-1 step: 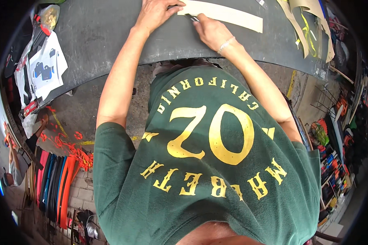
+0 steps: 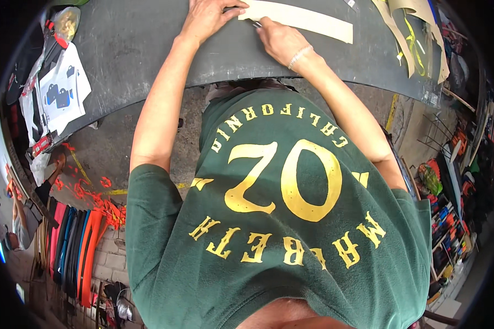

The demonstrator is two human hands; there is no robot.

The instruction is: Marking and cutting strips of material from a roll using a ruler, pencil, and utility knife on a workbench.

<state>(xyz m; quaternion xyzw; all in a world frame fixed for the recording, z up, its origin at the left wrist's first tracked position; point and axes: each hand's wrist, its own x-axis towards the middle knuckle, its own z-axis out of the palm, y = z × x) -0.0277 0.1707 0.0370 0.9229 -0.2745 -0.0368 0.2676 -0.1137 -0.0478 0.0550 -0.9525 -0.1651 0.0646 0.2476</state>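
A long cream strip (image 2: pixel 307 22), like card or paper, lies on the dark grey tabletop (image 2: pixel 132 52) at the far middle. My left hand (image 2: pixel 209 17) is at its left end, fingers bent and thumb and fingertips closed on or pressed against the edge. Part of that hand is cut off by the top of the picture. Just below the strip, my right hand (image 2: pixel 284 44) is closed round a slim dark pen-like tool (image 2: pixel 257 24) with a thin tip. The tip points toward the strip's left end, slightly apart from it. Most of the tool is hidden by my fingers.
Printed sheets (image 2: pixel 65 90) and a clear plastic bag (image 2: pixel 67 24) lie at the table's left end. Brown paper pieces (image 2: pixel 428 33) and a yellow tape (image 2: pixel 414 46) lie at the right. Below left hang several coloured fabric lengths (image 2: pixel 88 257). Another person (image 2: pixel 21 227) is at the far left.
My right hand and the tool have shifted slightly left and toward me, away from the strip's edge. My left hand and the strip have stayed in place.
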